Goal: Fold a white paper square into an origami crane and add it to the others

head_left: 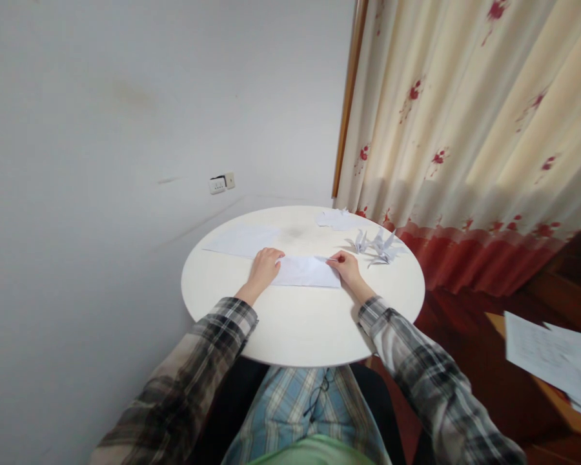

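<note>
A folded white sheet of paper (306,271) lies on the round white table (300,323) in front of me. My left hand (265,266) rests on its left end with the fingers curled down onto the paper. My right hand (345,266) pinches the sheet's upper right corner between thumb and fingers. Both sleeves are plaid.
Another flat white sheet (244,240) lies behind my left hand. Folded paper cranes (381,248) stand to the right of my right hand, and more paper (336,219) lies at the far edge. A flowered curtain (465,129) hangs right; papers (552,361) lie on a wooden surface.
</note>
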